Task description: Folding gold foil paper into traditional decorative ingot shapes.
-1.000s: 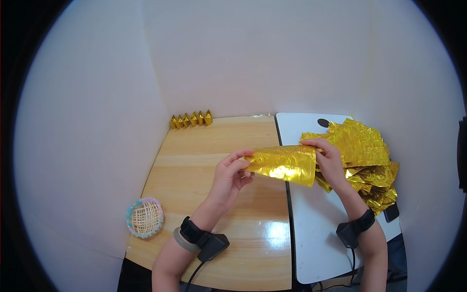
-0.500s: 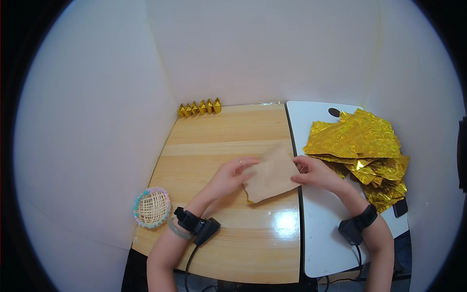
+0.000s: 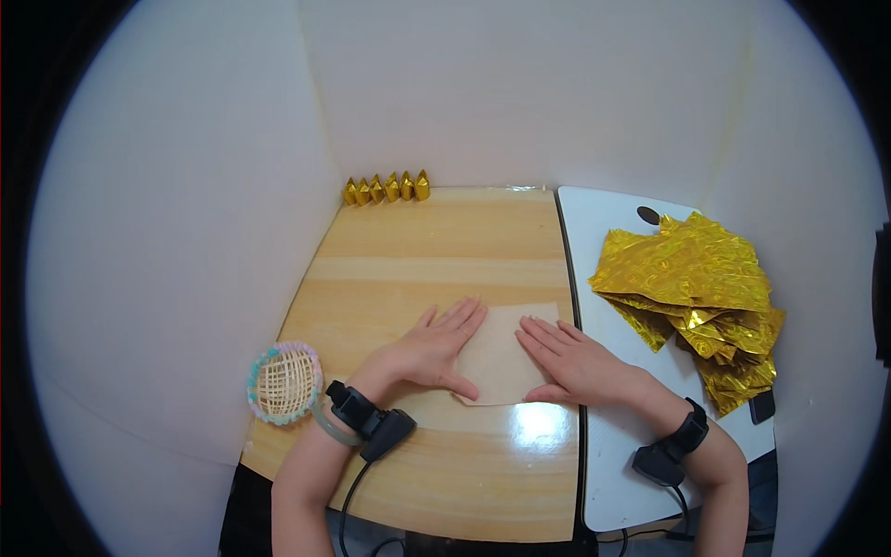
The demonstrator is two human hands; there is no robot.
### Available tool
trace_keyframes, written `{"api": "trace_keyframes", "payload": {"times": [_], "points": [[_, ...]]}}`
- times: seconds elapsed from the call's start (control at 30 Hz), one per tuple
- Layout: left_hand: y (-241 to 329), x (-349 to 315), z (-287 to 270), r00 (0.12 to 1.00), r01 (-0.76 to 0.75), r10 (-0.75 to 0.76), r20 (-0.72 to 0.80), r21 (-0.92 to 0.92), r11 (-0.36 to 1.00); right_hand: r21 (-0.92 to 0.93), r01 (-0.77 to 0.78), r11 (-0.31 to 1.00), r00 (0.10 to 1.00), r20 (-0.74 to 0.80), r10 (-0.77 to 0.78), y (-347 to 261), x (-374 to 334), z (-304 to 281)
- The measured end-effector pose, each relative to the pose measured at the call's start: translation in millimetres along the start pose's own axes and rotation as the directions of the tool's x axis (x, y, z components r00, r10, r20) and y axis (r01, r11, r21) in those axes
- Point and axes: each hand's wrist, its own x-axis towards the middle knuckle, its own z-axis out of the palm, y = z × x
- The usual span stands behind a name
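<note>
A sheet of paper [image 3: 504,357], plain tan side up, lies flat on the wooden tabletop in front of me. My left hand [image 3: 434,351] rests on its left edge, fingers stretched out and thumb spread toward the near corner. On the right side of the sheet lies my right hand [image 3: 571,362], palm down with its fingers extended. Neither hand grips anything. To the right, a loose pile of shiny gold foil sheets [image 3: 687,269] sits on the white table.
Several small folded gold paper pieces [image 3: 393,187] stand in a row at the far left of the wooden table [image 3: 418,492]. A small woven basket [image 3: 286,382] with a pastel rim is at the left edge. The white table [image 3: 622,483] adjoins on the right, with a dark phone-like object [image 3: 762,407] beside the pile.
The sheet has come down from being held slightly tilted between both hands to lying flat. My hands have let go of its edges and spread open on top of it.
</note>
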Motion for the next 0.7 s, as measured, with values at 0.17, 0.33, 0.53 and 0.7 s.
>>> {"api": "trace_keyframes", "payload": {"times": [0.17,0.33,0.53,0.7], "points": [[-7,-12,-10,0.987,0.122,-0.133,0.091,0.117,0.986,-0.042,-0.04,0.998,0.998,0.047,0.042,0,-3,-5],[1,-14,-26,0.959,0.191,-0.229,0.167,0.216,0.958,-0.048,-0.029,0.998,0.999,0.027,0.03,3,-4,-3],[4,-2,-23,0.959,-0.264,0.168,-0.227,-0.51,0.819,-0.072,-0.023,0.997,1.0,0.011,0.024,6,4,1],[7,11,7,0.976,-0.215,0.215,-0.033,-0.313,0.925,-0.041,-0.027,0.999,1.0,0.014,0.028,10,4,1]]}}
